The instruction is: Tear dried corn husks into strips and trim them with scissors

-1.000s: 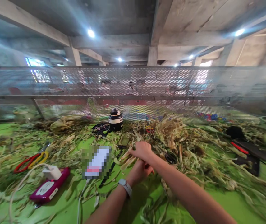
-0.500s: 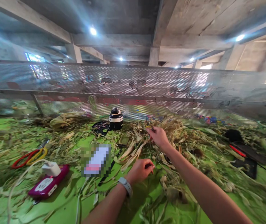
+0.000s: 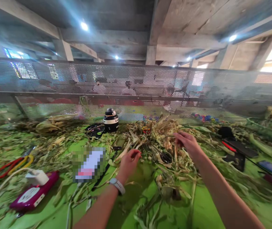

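My left hand (image 3: 129, 163), a pale watch (image 3: 117, 185) on its wrist, is over the green table with its fingers curled together. Whatever it may hold is hidden. Farther right, my right hand (image 3: 190, 144) is at the edge of a heap of dry corn husks (image 3: 166, 125), thumb and fingers pinched. Husk strips lie right beside its fingertips, and I cannot make out what is between them. Between the hands is a dark looped object (image 3: 166, 157), perhaps scissor handles. A small red and orange object (image 3: 146, 129) rests in the heap behind.
Left of my hands lie a blurred-out phone (image 3: 90, 165), a purple power bank (image 3: 34, 192) with a white plug (image 3: 37, 177), and red-and-yellow-handled scissors (image 3: 13, 165). A black jar (image 3: 111, 121) stands near the perforated metal screen (image 3: 131, 81). Dark items (image 3: 236, 148) and a green basket (image 3: 269, 130) are at right.
My right hand has moved right, off the middle of the husk heap, uncovering the red and orange object. My left hand has moved slightly up and forward. The view has turned a little right.
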Demonstrator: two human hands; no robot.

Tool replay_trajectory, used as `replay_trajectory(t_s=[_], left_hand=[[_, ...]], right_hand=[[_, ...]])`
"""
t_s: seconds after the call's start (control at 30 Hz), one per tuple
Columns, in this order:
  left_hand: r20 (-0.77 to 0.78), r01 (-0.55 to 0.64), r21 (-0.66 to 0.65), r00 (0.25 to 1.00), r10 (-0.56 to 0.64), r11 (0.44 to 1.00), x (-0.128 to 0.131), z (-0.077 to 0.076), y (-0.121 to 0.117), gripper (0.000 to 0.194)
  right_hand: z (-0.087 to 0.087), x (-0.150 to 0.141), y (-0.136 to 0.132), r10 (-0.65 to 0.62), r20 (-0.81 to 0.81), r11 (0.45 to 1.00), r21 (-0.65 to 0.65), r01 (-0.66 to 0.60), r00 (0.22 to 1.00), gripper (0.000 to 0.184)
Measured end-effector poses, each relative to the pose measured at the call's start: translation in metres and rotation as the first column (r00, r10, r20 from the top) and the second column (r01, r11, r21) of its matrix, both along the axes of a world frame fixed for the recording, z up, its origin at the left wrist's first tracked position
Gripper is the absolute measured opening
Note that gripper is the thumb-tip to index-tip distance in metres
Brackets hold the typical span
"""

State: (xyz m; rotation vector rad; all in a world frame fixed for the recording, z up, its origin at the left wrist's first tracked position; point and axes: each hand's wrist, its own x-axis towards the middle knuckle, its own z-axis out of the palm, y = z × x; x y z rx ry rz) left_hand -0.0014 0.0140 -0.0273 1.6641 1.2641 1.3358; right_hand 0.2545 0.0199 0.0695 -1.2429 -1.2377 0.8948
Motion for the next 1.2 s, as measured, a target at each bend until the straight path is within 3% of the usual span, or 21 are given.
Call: replay_trajectory(t_s=[0.07, 0.13, 0.2, 0.3, 0.4, 0.5, 0.63, 0.77, 1.0, 1.2], left_hand=[[0.028, -0.058, 0.008, 0.998, 0.058, 0.998, -0.004, 0.002, 0.003, 0.023], [0.034, -0.1, 0.014, 0.994, 0.099, 0.995, -0.008, 0.003, 0.005, 0.023], [0.026, -0.129, 0.028, 0.991, 0.128, 0.991, -0.011, 0.002, 0.007, 0.024], [-0.026, -0.184, 0.093, 0.982, 0.187, 0.978, -0.015, -0.001, 0.009, 0.023], [-0.214, -0.248, 0.178, 0.935, 0.283, 0.952, -0.018, -0.001, 0.01, 0.021], [-0.486, -0.291, 0.166, 0.808, 0.335, 0.942, -0.019, 0.003, 0.007, 0.025], [-0.735, -0.32, 0.031, 0.635, 0.239, 0.947, -0.017, 0.01, 0.001, 0.024], [-0.78, -0.305, -0.022, 0.6, 0.174, 0.952, -0.016, 0.013, 0.0, 0.021], [-0.643, -0.284, 0.019, 0.731, 0.229, 0.959, -0.016, 0.014, 0.001, 0.024], [-0.813, -0.29, -0.016, 0.561, 0.156, 0.957, -0.015, 0.014, -0.003, 0.026]], right_hand=[[0.004, 0.019, 0.005, -0.135, -0.005, 0.988, 0.068, 0.135, 0.991, 0.045], [0.002, 0.031, 0.011, -0.322, -0.05, 0.931, 0.166, 0.326, 0.945, 0.047], [-0.008, 0.034, 0.017, -0.386, -0.044, 0.902, 0.194, 0.387, 0.922, 0.047], [-0.029, 0.024, 0.02, -0.324, 0.135, 0.936, 0.187, 0.297, 0.936, 0.04], [-0.046, 0.006, 0.017, -0.259, 0.412, 0.946, 0.289, 0.144, 0.874, 0.028], [-0.053, -0.007, 0.012, -0.241, 0.609, 0.936, 0.353, 0.015, 0.756, 0.024], [-0.056, -0.014, 0.006, -0.157, 0.748, 0.951, 0.291, -0.105, 0.645, 0.024], [-0.059, -0.017, 0.003, -0.092, 0.827, 0.965, 0.211, -0.153, 0.555, 0.024], [-0.061, -0.027, -0.002, 0.014, 0.905, 0.977, 0.079, -0.199, 0.426, 0.025], [-0.064, -0.028, -0.001, 0.052, 0.912, 0.973, 0.046, -0.226, 0.406, 0.025]])
